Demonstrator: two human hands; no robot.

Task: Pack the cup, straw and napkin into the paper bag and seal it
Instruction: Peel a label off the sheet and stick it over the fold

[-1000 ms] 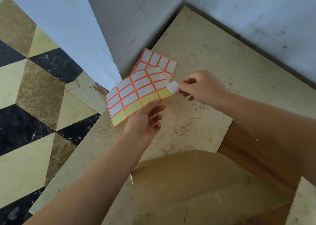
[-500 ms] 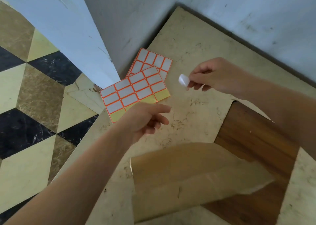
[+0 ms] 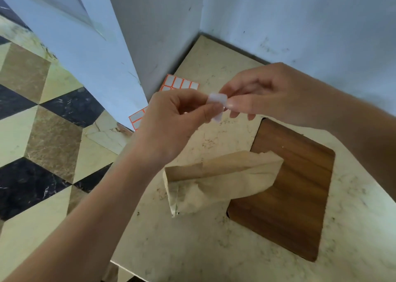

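While the paper bag (image 3: 218, 181) lay crumpled on the marble table (image 3: 192, 239) — partly over a wooden inset (image 3: 295, 187) — left hand (image 3: 171, 121) and right hand (image 3: 263, 93) together pinched a white sticker (image 3: 217, 106) above it; sticker sheets (image 3: 182, 83) lay behind.

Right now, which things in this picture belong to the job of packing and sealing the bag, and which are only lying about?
Belongs to the job:
- paper bag, lying on the table
- white sticker, pinched between left hand and right hand
- sticker sheets, by the wall

Only lying about:
- wooden board, partly under the bag
- marble table

Cup, straw and napkin are not visible.
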